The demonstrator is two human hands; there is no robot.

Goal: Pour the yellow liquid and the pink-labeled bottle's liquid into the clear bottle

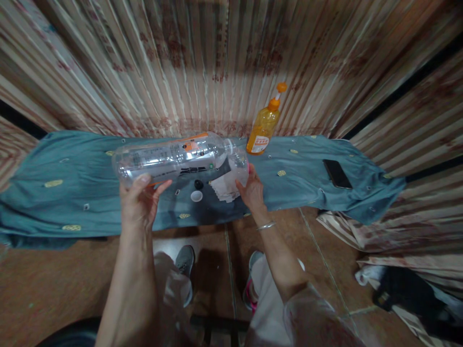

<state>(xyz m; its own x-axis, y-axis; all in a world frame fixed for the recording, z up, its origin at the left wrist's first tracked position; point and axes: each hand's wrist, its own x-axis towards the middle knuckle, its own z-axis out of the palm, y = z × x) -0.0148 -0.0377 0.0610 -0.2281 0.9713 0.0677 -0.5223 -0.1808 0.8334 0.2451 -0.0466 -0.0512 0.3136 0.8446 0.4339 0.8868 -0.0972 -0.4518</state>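
Left hand [139,197]: seen from the head, closed around the base end of the large clear bottle [173,159], thumb laid against the plastic.
Large clear bottle: held on its side above the teal cloth [32,193], base to the left, white-ringed neck to the right, printed in orange and black.
Right hand [252,189]: closed on the pink-edged end of the small clear container [238,161]; silver bracelet [266,225] at the wrist.
Small clear container: held at the neck of the large clear bottle; touching or just short of it, hard to tell through clear plastic.
Pale sheets [224,188]: lying on the teal cloth, near the right hand.
Black piece [198,184] and white round piece [196,196]: resting close together, left of the pale sheets.
Orange pump bottle [263,130]: standing upright beyond the right hand, before the curtain [202,72].
Black phone [337,174]: lying flat, well off to the right.
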